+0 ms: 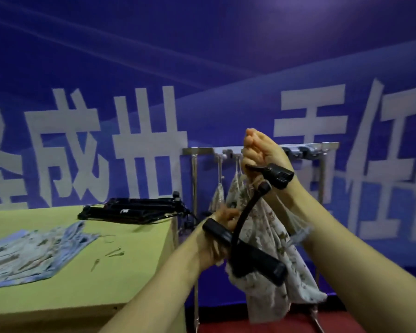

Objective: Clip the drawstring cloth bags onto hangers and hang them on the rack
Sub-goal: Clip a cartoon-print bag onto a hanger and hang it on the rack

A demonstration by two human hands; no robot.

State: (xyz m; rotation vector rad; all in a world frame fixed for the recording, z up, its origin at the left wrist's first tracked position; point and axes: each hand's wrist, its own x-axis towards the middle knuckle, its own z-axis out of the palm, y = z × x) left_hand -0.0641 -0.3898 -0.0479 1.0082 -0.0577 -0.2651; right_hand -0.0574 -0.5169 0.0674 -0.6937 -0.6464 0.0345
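Note:
A black clip hanger [244, 213] hangs tilted in front of the metal rack [202, 150], with a floral drawstring bag [276, 239] draped from it. My right hand [257, 152] is raised to the rack's top bar, its fingers curled round the hanger's upper end beside a black clip [280, 176]. My left hand [223, 218] is lower and grips the hanger's lower bar where the cloth meets it. Two more small bags [217, 195] hang from the rack bar behind my hands.
To the left stands a green table [87, 267] with a pile of black hangers [135, 210] at its far edge, a heap of floral cloth bags [34, 251] and several small metal pins [115, 253]. A blue banner wall is behind the rack.

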